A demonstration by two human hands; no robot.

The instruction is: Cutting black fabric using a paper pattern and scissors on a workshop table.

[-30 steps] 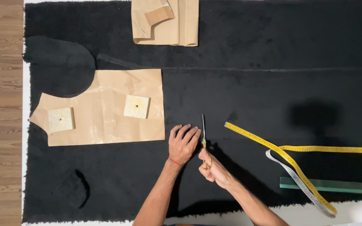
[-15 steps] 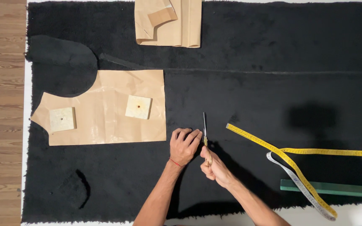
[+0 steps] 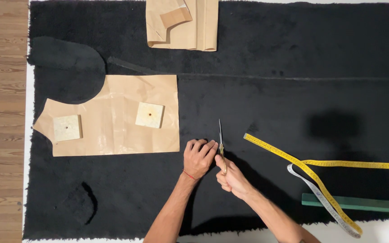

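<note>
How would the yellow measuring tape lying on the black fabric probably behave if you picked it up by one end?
The yellow measuring tape would probably hang limp: it already lies in loose bends and crosses itself on the black fabric. It looks thin and flat, so likely light and unable to roll. Pushed, it would probably buckle rather than slide as one piece, since the fabric looks fuzzy.

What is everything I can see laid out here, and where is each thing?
black fabric: one, black and fuzzy, spread over the whole work surface
paper pattern: one, brown, flat on the fabric at left
square weights: two, pale, on the paper pattern
folded paper pieces: one stack, brown, top centre
tape measure: one, yellow, looping at right
ruler: one, green, lower right
scissors: one pair, metal blades pointing away, centre
wooden floor: brown, left edge
left hand: pressing the fabric beside the scissors
right hand: gripping the scissors
</note>
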